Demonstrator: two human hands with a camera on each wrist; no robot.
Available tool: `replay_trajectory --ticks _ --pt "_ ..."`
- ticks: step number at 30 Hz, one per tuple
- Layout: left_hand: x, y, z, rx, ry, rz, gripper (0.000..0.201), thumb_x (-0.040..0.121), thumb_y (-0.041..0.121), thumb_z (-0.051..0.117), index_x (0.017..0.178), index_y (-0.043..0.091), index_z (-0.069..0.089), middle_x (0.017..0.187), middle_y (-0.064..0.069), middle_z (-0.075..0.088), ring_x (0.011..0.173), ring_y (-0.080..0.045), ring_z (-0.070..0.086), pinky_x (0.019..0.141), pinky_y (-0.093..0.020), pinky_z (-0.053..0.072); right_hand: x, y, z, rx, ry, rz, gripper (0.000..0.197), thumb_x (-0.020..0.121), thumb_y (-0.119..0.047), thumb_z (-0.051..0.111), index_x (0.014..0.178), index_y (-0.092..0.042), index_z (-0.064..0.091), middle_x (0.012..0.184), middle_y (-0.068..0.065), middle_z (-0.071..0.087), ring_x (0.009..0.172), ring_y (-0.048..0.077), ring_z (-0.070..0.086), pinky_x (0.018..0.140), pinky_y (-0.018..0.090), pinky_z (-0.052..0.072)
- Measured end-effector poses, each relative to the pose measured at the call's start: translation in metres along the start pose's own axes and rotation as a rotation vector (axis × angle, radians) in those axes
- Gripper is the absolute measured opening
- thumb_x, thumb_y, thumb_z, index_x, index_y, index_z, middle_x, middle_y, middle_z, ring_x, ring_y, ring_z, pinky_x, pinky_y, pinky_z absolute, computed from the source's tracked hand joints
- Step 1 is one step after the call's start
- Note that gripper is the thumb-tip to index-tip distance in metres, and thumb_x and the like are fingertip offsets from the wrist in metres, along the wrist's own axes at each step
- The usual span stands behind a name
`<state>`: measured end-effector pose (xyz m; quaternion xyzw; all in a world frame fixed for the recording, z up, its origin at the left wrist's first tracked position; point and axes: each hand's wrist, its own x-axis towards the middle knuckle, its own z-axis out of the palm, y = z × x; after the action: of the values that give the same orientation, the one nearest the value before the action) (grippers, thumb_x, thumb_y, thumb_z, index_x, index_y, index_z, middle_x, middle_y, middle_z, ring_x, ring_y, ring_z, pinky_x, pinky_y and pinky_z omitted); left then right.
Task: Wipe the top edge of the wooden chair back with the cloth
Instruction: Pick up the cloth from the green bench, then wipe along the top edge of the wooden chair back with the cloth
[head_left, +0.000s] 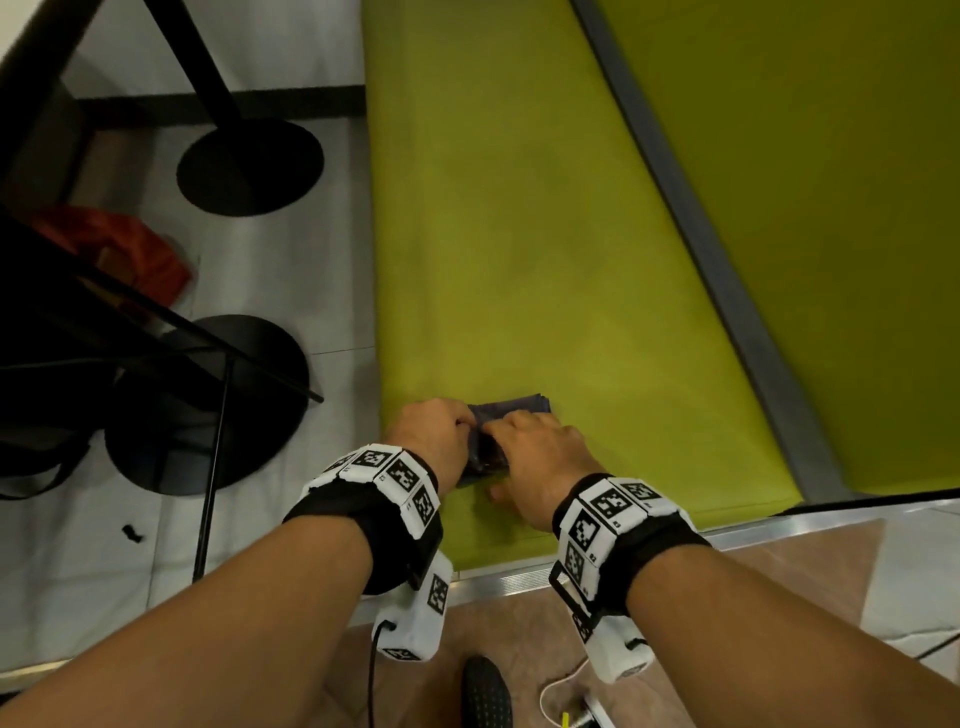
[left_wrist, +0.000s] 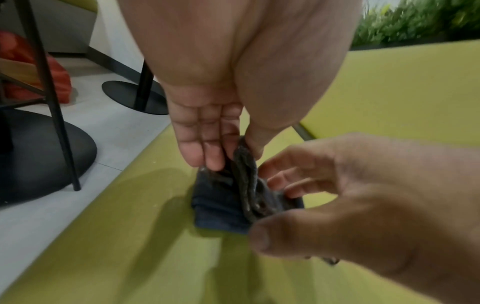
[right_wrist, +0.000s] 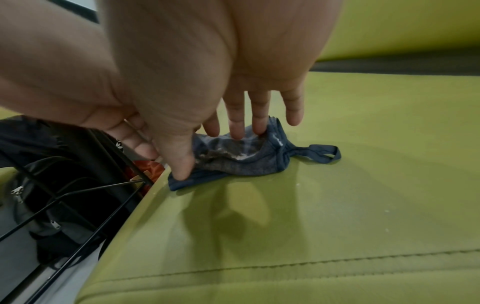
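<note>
A dark blue cloth (head_left: 519, 406) lies bunched on the green bench seat (head_left: 519, 234), near its front left corner. My left hand (head_left: 457, 423) pinches a raised fold of the cloth (left_wrist: 221, 205) between straight fingers (left_wrist: 200, 144) and thumb. My right hand (head_left: 498, 436) holds the cloth from the other side, fingers on top and thumb (right_wrist: 182, 168) on its lower edge. A small hanging loop (right_wrist: 322, 152) sticks out of the cloth (right_wrist: 246, 162) on the far side. No wooden chair back is visible in any view.
Two black round table bases (head_left: 249, 166) (head_left: 208, 405) stand on the pale floor to the left. A black wire-frame chair (head_left: 156, 338) and a red bag (head_left: 119, 249) are beside them. The green backrest (head_left: 831, 208) rises at right behind a grey strip (head_left: 727, 270).
</note>
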<state>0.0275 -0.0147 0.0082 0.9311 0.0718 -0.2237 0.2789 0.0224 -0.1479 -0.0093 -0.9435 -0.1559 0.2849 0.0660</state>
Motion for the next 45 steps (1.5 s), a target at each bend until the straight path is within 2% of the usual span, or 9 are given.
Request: replay_trajectory --ticks 5,9,14,19,25,30,39,42,45 --pt "-0.004 0.026 -0.025 -0.026 -0.035 0.094 0.031 0.098 0.014 0.041 0.108 0.016 0.07 0.109 -0.006 0.071 0.098 -0.024 0.064 0.083 -0.029 0.05 -0.003 -0.005 -0.015 0.051 0.149 0.016 0.05 0.084 -0.051 0.06 0.123 -0.022 0.048 0.124 0.002 0.058 0.119 0.027 0.048 0.098 0.048 0.038" --pt "-0.023 0.046 -0.055 -0.03 -0.091 0.158 0.035 0.088 0.005 0.049 0.115 0.019 0.066 0.102 0.0 0.067 0.094 -0.019 0.061 0.08 -0.026 0.049 -0.016 -0.008 -0.038 0.151 0.294 0.032 0.033 0.087 -0.034 0.062 0.113 -0.017 0.052 0.108 0.007 0.066 0.103 0.03 0.058 0.085 0.04 0.045" --pt "-0.048 0.069 -0.103 0.231 -0.054 0.199 0.048 0.085 0.001 0.057 0.131 0.015 0.055 0.126 -0.008 0.058 0.115 -0.028 0.058 0.095 -0.033 0.049 -0.036 -0.015 -0.078 0.253 0.341 0.02 0.011 0.089 -0.019 0.057 0.09 -0.017 0.046 0.095 0.011 0.066 0.086 0.035 0.061 0.063 0.036 0.04" --pt "-0.084 0.082 -0.168 0.362 0.135 0.158 0.023 0.092 0.015 0.056 0.112 0.014 0.065 0.113 -0.013 0.062 0.104 -0.035 0.061 0.087 -0.043 0.052 -0.063 -0.038 -0.15 0.287 0.41 -0.08 0.01 0.084 -0.014 0.054 0.083 -0.02 0.046 0.09 0.008 0.06 0.086 0.035 0.056 0.063 0.034 0.035" --pt "-0.147 0.099 -0.259 0.454 0.411 0.139 0.022 0.094 0.019 0.053 0.111 0.007 0.063 0.112 -0.017 0.063 0.106 -0.039 0.061 0.078 -0.043 0.046 -0.11 -0.09 -0.247 0.19 0.497 -0.26 0.008 0.086 -0.015 0.048 0.087 -0.019 0.055 0.09 0.006 0.063 0.081 0.031 0.057 0.067 0.038 0.048" --pt "-0.219 0.098 -0.341 0.42 0.608 0.084 0.023 0.096 0.015 0.049 0.114 0.008 0.062 0.115 -0.015 0.063 0.104 -0.037 0.062 0.071 -0.035 0.038 -0.15 -0.157 -0.322 0.091 0.592 -0.398 0.026 0.087 -0.016 0.047 0.066 -0.031 0.043 0.075 -0.001 0.055 0.07 0.028 0.053 0.06 0.033 0.039" --pt "-0.32 0.037 -0.427 0.405 0.882 -0.029 0.02 0.093 0.019 0.049 0.101 0.012 0.066 0.107 -0.013 0.066 0.101 -0.036 0.063 0.069 -0.035 0.038 -0.197 -0.296 -0.374 -0.072 0.673 -0.574 0.015 0.088 -0.017 0.046 0.089 -0.026 0.058 0.091 0.006 0.062 0.082 0.031 0.058 0.069 0.034 0.045" --pt "-0.35 0.017 -0.447 0.354 0.915 -0.078 0.022 0.093 0.022 0.051 0.1 0.012 0.07 0.104 -0.011 0.067 0.098 -0.035 0.063 0.069 -0.034 0.039 -0.207 -0.333 -0.378 -0.091 0.7 -0.62 0.019 0.087 -0.017 0.045 0.082 -0.03 0.058 0.089 0.003 0.062 0.081 0.03 0.059 0.07 0.037 0.048" --pt "-0.374 -0.001 -0.459 0.308 0.9 -0.117 0.02 0.093 0.02 0.053 0.092 0.013 0.072 0.093 -0.01 0.067 0.089 -0.032 0.062 0.066 -0.033 0.04 -0.213 -0.362 -0.377 -0.13 0.71 -0.657 0.021 0.087 -0.016 0.044 0.093 -0.026 0.062 0.092 0.004 0.063 0.081 0.03 0.059 0.068 0.036 0.048"
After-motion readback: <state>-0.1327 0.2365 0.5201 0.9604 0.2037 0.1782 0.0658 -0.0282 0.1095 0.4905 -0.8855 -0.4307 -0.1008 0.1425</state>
